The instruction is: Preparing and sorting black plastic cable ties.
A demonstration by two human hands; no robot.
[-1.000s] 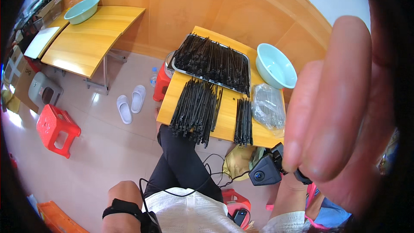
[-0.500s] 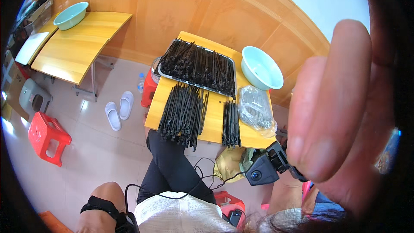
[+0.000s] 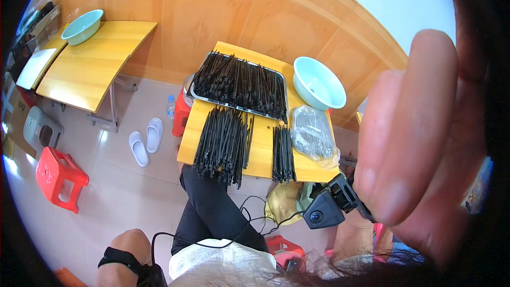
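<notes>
Very close to the camera at the right, my right hand (image 3: 409,143) looms large with its fingers bent and pressed together. What they hold, if anything, is hidden. A small black camera (image 3: 323,210) is strapped at that wrist. My left arm (image 3: 125,258) shows at the lower left with a black strap, and its hand is out of view. Away from both hands, a metal tray (image 3: 238,108) full of black cable ties (image 3: 234,77) sits on the yellow table (image 3: 260,165). In front lie a wide bundle of cable ties (image 3: 222,143) and a narrower bundle (image 3: 283,154).
A clear plastic bag (image 3: 313,133) and a light blue basin (image 3: 319,82) stand at the table's right. Further left are another yellow table (image 3: 101,58) with a basin (image 3: 82,26), a red stool (image 3: 61,178) and white slippers (image 3: 146,142). A black cable (image 3: 212,242) crosses my lap.
The view has shifted slightly, so the tables and floor things sit a little differently in it. My right hand stays close to the camera, its fingers still bent.
</notes>
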